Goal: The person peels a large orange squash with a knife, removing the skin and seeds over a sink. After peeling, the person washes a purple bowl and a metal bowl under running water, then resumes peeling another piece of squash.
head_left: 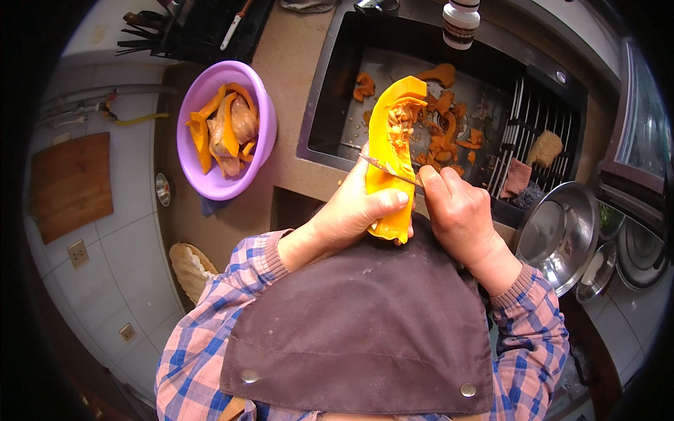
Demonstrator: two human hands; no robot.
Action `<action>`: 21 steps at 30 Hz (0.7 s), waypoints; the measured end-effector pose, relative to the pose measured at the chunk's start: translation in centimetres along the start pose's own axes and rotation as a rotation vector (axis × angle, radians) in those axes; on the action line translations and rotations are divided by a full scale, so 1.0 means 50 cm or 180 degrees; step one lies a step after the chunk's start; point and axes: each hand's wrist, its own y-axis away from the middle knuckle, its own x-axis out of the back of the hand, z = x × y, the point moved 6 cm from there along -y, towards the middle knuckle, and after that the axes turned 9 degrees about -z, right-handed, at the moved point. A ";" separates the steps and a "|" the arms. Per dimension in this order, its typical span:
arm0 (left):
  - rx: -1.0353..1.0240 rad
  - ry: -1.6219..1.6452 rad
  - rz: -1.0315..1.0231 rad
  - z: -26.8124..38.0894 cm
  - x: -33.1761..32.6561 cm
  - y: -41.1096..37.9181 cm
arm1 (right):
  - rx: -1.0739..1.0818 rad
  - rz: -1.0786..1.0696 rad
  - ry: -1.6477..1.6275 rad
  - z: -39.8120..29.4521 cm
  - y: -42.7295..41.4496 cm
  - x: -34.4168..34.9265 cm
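Note:
My left hand grips a long wedge of yellow-orange pumpkin, its thumb lying across the lower end. Stringy pulp and seeds cling to the wedge's inner curve near the top. In my right hand is a small metal knife or scraper, and its blade lies across the cut face of the wedge. Most of its handle is hidden by my fingers. Both hands are just in front of the sink, where scraps of pumpkin pulp and loose seeds lie on the bottom.
To the left, a purple plastic basin holds pumpkin pieces and pinkish meat-like chunks. A wire rack with sponges sits at the sink's right side. Beyond it leans a steel bowl. A white faucet fitting overhangs the sink.

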 end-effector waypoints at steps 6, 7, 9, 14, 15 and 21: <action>-0.0305 0.0140 0.0113 0.004 0.006 -0.008 | -0.0027 0.0183 0.0052 0.010 -0.017 -0.029; -0.0271 0.0173 0.0050 0.005 0.007 -0.009 | -0.0012 0.0232 0.0042 0.011 -0.020 -0.031; -0.0193 0.0245 -0.0073 0.005 0.013 -0.012 | -0.0063 0.0171 0.0037 0.011 -0.026 -0.036; -0.0243 0.0339 -0.0050 0.001 0.020 -0.017 | -0.0159 0.0067 0.0030 0.023 -0.037 -0.058; -0.0233 0.0339 -0.0089 0.000 0.021 -0.017 | -0.0238 0.0005 0.0063 0.032 -0.040 -0.072; -0.0077 0.0041 -0.0292 0.005 -0.021 -0.019 | -0.0158 0.0469 -0.0684 0.059 -0.048 -0.042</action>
